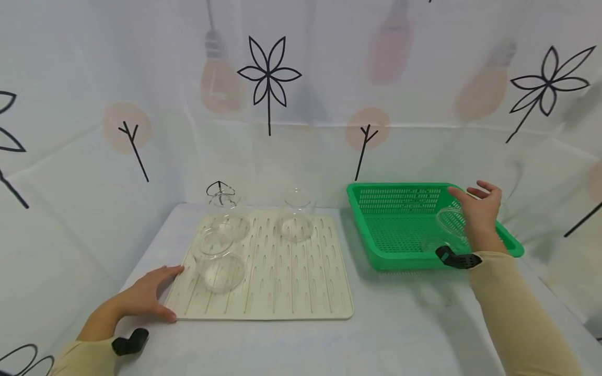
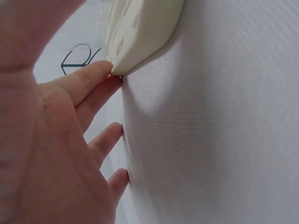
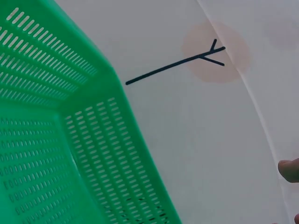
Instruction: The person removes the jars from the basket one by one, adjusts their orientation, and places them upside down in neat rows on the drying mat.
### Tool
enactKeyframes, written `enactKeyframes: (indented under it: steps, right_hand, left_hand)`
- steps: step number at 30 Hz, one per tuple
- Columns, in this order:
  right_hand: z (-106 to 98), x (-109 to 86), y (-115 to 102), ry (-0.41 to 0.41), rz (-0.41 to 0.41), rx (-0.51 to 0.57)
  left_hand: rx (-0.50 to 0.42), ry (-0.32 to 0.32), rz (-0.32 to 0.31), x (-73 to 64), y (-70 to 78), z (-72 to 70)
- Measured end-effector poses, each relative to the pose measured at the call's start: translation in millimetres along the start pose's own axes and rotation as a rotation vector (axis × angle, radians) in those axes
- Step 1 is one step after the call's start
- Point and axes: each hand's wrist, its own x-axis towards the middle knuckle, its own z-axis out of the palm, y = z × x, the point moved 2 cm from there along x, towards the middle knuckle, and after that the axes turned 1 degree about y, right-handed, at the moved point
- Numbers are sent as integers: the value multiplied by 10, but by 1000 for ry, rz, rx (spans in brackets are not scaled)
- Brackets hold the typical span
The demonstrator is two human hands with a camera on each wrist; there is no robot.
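My left hand touches the left edge of a cream ridged draining mat, thumb and fingers spread apart. The left wrist view shows the fingertips at the mat's corner and on the white cloth. Three clear glasses stand on the mat: a front-left glass, a back-left glass and a back-middle glass. On the right, my right hand is raised over a green plastic basket, fingers parted and holding nothing. Below it, a clear glass is inside the basket, partly hidden by the wrist.
A white cloth covers the table. Behind it hangs a white curtain printed with flowers and bulbs. The basket stands to the right of the mat, a narrow strip of cloth between them. Dark bands circle both wrists.
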Motion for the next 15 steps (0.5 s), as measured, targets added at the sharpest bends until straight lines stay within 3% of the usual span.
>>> enactKeyframes:
  steps: [5, 15]
  right_hand:
    - [-63, 43, 43, 39, 42, 27]
    - [-138, 83, 143, 131, 128, -4]
  left_hand:
    - [-15, -7, -19, 1, 4, 1]
    - [-5, 4, 6, 8, -7, -5]
